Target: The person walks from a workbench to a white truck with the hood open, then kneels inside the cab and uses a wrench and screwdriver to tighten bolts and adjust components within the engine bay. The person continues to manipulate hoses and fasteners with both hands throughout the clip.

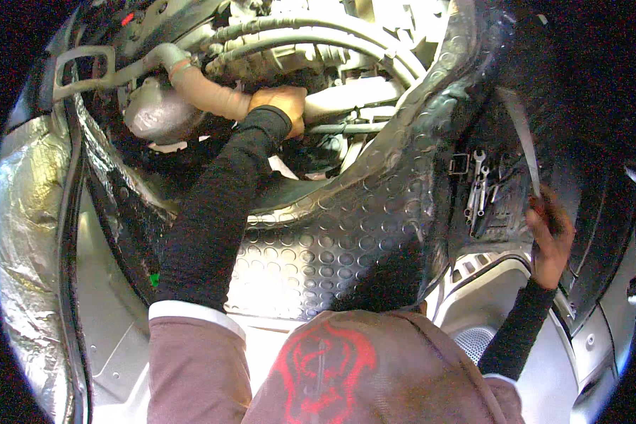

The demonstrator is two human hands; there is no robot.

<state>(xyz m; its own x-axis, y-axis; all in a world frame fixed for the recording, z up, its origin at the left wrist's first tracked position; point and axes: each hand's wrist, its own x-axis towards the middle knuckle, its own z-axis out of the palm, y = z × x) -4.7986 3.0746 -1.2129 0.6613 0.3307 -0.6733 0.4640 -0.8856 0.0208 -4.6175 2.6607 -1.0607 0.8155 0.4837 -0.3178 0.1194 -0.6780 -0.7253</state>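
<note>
My left hand (279, 106), in a black sleeve, reaches into the engine bay and is closed at the end of a tan ribbed hose (213, 95), beside a pale pipe (353, 99); its fingertips are partly hidden. My right hand (550, 237) is closed around the red-and-dark lower end (538, 206) of a long, flat grey strip (519, 131), perhaps a blade or strap, on the right. Several wrenches (479, 184) lie just left of that hand on a dark surface.
A silver rounded housing (155, 116) and curved hoses (304, 35) fill the opening. A studded black mat (318, 261) edges it below. Foil-covered padding (32, 212) runs down the left. A grey panel with a perforated grille (473, 344) is at lower right.
</note>
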